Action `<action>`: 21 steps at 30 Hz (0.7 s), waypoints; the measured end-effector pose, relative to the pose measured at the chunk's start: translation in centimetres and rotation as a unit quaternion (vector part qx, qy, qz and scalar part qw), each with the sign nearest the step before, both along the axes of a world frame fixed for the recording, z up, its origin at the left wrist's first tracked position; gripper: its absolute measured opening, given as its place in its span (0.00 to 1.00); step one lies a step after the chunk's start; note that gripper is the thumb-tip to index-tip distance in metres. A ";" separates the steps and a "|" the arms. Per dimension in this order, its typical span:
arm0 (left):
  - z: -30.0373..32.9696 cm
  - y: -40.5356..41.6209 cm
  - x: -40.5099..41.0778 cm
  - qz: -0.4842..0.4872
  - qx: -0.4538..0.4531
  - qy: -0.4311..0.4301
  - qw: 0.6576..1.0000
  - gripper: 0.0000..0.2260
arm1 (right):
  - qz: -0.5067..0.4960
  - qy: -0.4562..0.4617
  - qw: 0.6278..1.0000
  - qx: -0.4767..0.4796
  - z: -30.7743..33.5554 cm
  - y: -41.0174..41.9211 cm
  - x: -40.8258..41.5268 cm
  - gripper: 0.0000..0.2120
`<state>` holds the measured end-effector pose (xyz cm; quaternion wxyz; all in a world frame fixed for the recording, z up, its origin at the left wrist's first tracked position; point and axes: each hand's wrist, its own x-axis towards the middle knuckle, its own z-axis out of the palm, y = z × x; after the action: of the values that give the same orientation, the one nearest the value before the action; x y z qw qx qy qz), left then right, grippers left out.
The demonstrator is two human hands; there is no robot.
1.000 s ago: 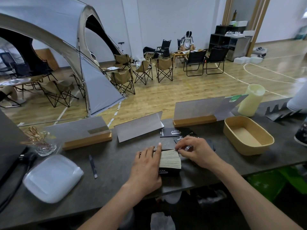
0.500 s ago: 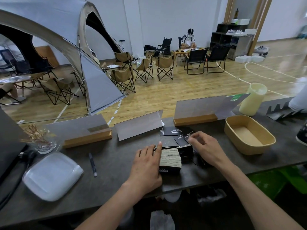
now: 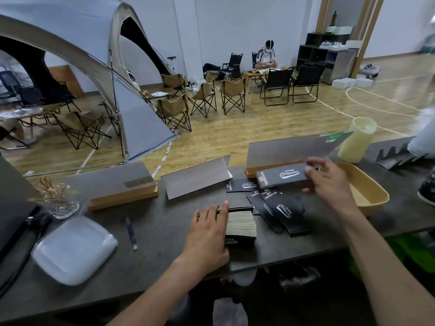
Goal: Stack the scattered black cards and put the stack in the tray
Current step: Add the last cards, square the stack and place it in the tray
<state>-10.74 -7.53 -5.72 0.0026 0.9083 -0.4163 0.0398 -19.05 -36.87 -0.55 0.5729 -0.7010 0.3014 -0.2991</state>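
A thick stack of black cards stands on the dark table, its pale edges facing me. My left hand lies flat against the stack's left side. Several loose black cards with white lettering lie fanned just right of the stack, and another black card lies behind them. My right hand is raised above the table and grips a small bundle of black cards by its right end. The tan tray sits to the right, partly hidden by that hand.
Upright sign holders and a folded card line the table's far edge. A pale cup stands behind the tray. A white lidded container, a pen and a glass dish lie left.
My right hand has lifted off the table with a bundle of cards and moved up and right toward the tray, uncovering the fanned loose cards. My left hand has stayed on the stack.
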 end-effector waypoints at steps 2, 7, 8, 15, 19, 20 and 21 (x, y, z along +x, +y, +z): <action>0.1 -0.1 -0.1 0.006 0.009 0.007 1.000 0.46 | 0.057 -0.019 0.998 -0.013 -1.1 1.4 0.7 0.19; 0.0 0.0 -0.3 0.012 0.018 0.016 1.000 0.45 | 0.173 0.017 0.985 -0.011 -4.9 6.2 2.5 0.11; 0.0 0.0 -0.3 0.013 0.014 0.023 1.000 0.46 | 0.185 0.035 0.982 0.024 -5.3 6.9 2.7 0.10; 0.4 0.1 -0.5 0.009 0.020 0.017 1.000 0.46 | 0.193 0.098 0.970 -0.108 -5.0 10.1 2.2 0.14; 0.7 -0.1 -0.6 0.007 0.016 0.004 1.000 0.45 | 0.129 0.060 0.986 -0.085 -4.9 13.8 1.0 0.27; 0.7 -0.1 -0.6 0.012 0.019 0.003 1.000 0.45 | 0.152 0.074 0.982 -0.080 -5.2 14.7 0.8 0.29; 0.7 -0.2 -0.5 0.018 0.025 0.007 1.000 0.45 | 0.191 0.092 0.974 -0.078 -5.6 15.3 0.8 0.30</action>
<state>-11.27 -7.75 -5.01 -0.0176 0.9157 -0.4008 0.0229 -18.22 -21.54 -6.10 0.5328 -0.8127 0.1888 -0.1411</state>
